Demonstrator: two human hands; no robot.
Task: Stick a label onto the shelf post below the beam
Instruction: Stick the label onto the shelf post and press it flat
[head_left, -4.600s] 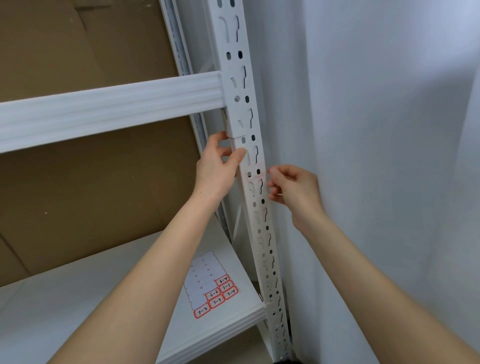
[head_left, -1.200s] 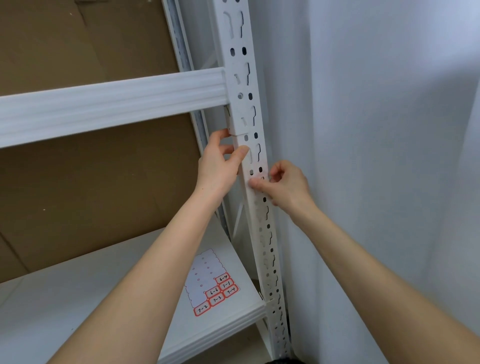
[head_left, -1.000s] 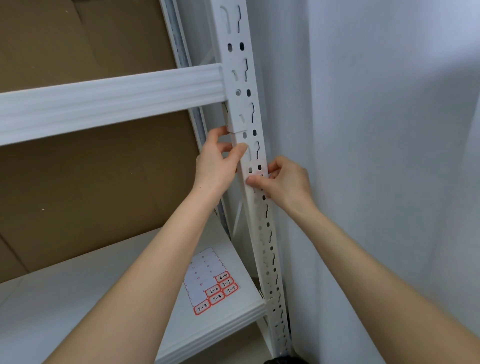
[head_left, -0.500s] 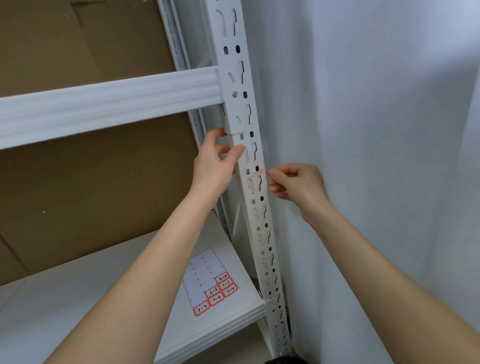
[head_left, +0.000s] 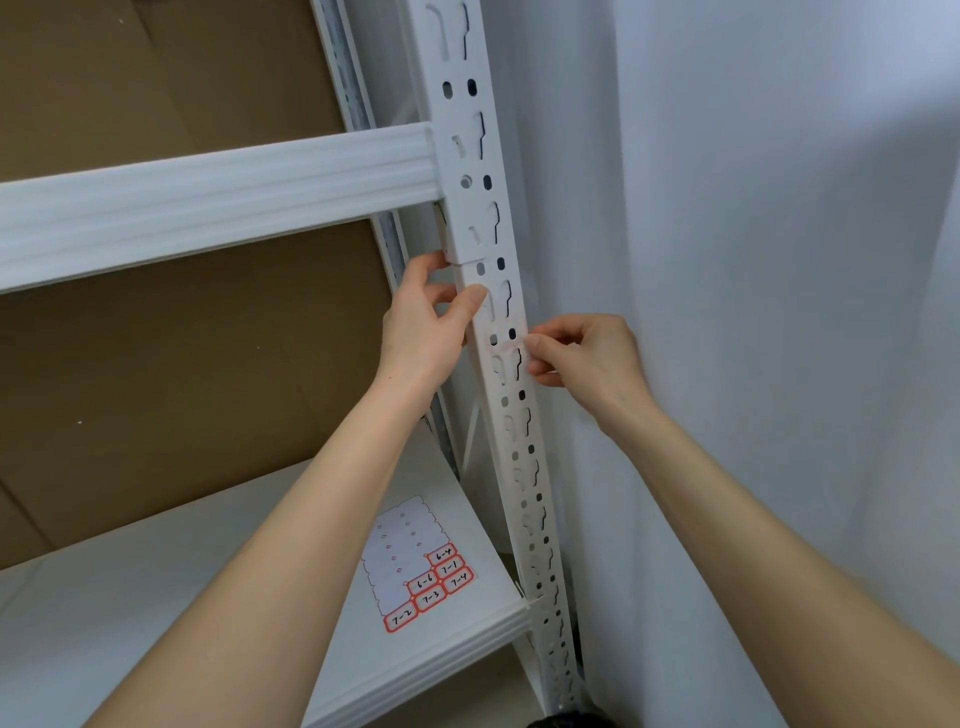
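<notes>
Label (head_left: 502, 347), faintly red-edged, on the slotted white post (head_left: 524, 460) below the beam (head_left: 208, 208); our left grip (head_left: 421, 332) clasps the post; whether the right grip (head_left: 587, 358) holds the label we cannot tell. Label sheet (head_left: 400, 551) reads 7-2.

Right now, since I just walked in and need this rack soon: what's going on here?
A person is labelling the rack. Their left hand grips the shelf post just below the beam. A faint red-edged label lies across the post's face, and the right hand has its fingertips at the label's right end; whether they pinch it or just touch it is unclear. A label sheet with six labels left lies on the shelf below.
</notes>
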